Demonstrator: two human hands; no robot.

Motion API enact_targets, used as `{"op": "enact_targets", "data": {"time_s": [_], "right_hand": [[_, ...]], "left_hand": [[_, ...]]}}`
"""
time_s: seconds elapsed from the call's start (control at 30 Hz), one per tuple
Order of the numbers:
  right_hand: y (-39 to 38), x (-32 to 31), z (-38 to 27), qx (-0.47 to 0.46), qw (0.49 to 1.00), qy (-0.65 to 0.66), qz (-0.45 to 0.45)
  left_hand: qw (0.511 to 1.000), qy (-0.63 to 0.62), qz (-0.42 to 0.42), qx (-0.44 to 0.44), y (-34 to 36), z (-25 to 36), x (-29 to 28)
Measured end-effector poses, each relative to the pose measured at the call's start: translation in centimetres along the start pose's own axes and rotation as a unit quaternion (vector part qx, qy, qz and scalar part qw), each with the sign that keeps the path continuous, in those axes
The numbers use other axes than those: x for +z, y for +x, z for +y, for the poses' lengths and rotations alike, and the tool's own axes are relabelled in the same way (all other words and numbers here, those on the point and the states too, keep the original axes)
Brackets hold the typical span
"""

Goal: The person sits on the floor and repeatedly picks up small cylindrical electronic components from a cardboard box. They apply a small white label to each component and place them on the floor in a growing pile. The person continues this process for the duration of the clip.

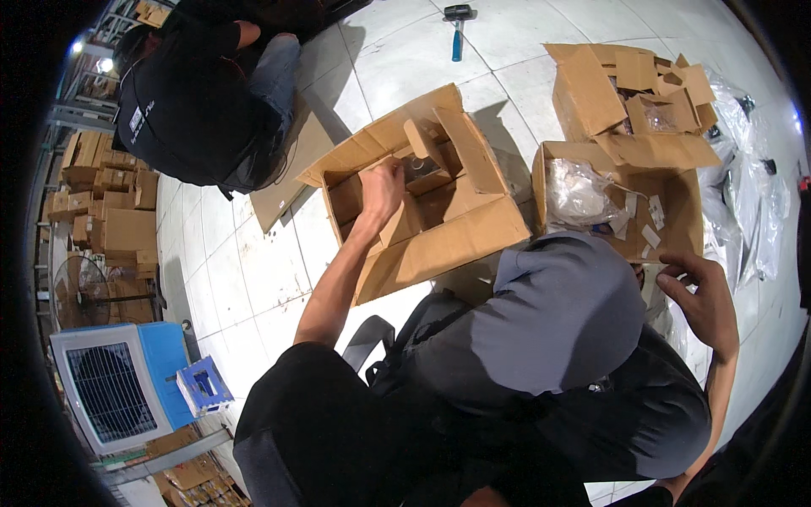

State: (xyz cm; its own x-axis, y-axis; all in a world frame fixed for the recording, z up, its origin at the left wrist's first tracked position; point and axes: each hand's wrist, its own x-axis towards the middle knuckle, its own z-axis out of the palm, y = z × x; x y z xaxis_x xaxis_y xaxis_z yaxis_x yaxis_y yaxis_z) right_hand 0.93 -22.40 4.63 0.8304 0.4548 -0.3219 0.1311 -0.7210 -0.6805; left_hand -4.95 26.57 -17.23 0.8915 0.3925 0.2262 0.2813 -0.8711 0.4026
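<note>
My left hand (384,190) reaches into a large open cardboard box (448,247) in front of me. Its fingers are closed, and what they hold is hidden. Right beside them, inside that box, stands a small open carton (427,179) with a raised flap. Cardboard pieces also stand inside the large box. My right hand (703,297) hangs at the near right corner of a second open box (621,245). Its fingers are bent but apart, with nothing seen between them. A clear plastic bag (577,193) and several small white slips lie in this second box.
Behind the second box stands another carton (583,93) filled with cardboard pieces. Clear plastic sheeting (748,203) lies at the right. A mallet (457,38) rests on the tiles ahead. A person in black (198,101) crouches at far left, near a flat cardboard sheet (291,173). An air cooler (118,384) stands left.
</note>
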Motion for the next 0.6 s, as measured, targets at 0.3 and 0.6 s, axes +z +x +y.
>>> {"op": "enact_targets", "data": {"time_s": [0.3, 0.6], "right_hand": [[-0.1, -0.4, 0.7, 0.000, 1.000, -0.007, 0.011], [-0.3, -0.3, -0.2, -0.020, 1.000, -0.012, 0.011]], "left_hand": [[0.981, 0.095, -0.163, -0.038, 3.9, 2.9, 1.8], [0.989, 0.146, 0.030, -0.001, 2.4, 0.2, 7.2]]}}
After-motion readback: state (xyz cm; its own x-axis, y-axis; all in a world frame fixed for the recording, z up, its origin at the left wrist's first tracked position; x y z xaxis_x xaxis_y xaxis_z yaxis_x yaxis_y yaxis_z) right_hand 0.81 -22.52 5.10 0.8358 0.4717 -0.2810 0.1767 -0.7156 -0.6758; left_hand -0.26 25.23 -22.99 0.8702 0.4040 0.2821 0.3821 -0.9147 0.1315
